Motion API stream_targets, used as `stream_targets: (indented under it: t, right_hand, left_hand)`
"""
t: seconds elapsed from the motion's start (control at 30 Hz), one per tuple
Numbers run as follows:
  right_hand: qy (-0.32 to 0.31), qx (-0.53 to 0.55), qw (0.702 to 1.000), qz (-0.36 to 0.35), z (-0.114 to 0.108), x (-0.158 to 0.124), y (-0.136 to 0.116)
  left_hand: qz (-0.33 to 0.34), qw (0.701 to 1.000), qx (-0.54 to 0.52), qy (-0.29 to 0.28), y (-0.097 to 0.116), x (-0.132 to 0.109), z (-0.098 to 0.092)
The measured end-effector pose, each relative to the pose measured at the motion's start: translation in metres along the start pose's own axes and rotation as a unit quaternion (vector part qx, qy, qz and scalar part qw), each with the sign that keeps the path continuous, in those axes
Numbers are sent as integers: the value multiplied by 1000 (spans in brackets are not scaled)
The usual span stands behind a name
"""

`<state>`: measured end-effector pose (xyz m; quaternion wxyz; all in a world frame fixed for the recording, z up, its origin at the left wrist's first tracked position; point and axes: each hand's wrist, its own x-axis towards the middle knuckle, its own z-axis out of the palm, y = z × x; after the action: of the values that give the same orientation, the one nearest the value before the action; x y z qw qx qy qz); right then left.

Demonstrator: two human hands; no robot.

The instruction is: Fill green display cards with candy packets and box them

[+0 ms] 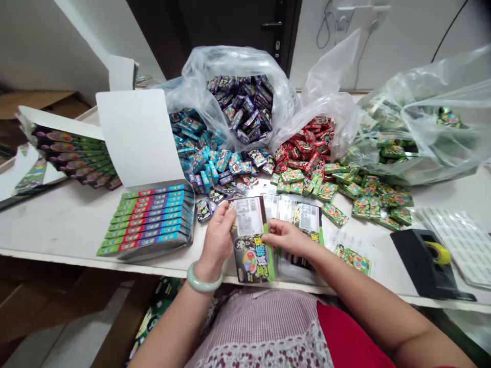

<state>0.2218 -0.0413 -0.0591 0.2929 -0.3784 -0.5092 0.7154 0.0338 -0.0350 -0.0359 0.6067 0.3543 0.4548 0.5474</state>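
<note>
Our pale checked, lace-trimmed garment [261,322] is nearest. Ahead, our bare left hand [218,230] clamps the flat black-and-green printed packet [251,258] by its side, over the white table [57,225]; our right hand [287,237] touches the opposite edge, pinch unclear. It looks light, bendable, slightly slippery: best held by both edges. Small glossy red boxes [307,148] lie beyond.

A smooth, round, pale green bangle [204,284] goes around the left wrist [211,257]. At the bottom middle of the frame, the striped cloth [268,311] is dull red and white. Below is white lace [264,352] with dark red spots. Beside it, bright red cloth [345,340] looks plain.
</note>
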Motion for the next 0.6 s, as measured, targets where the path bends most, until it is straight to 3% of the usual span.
stream_targets:
  t: [0.07, 0.17, 0.33, 0.47, 0.6]
  right_hand:
    - [14, 16, 1000, -6, -5, -8, 2]
    - [100, 30, 992, -72, -9, -16, -1]
    - [176, -23, 974, -138, -3, -24, -8]
    - [131, -61, 982, -123, -2, -32, -10]
    - [98, -137, 977, -132, -7, -37, -30]
  left_hand:
    - [9, 1000, 9, -13, 2, -6, 2]
    - [22, 998, 39, -32, -4, -18, 6]
    - [39, 992, 105, -52, -11, -33, 6]
    - [35, 986, 153, -62, -6, -40, -1]
    - [85, 972, 220, -12, 3, -42, -4]
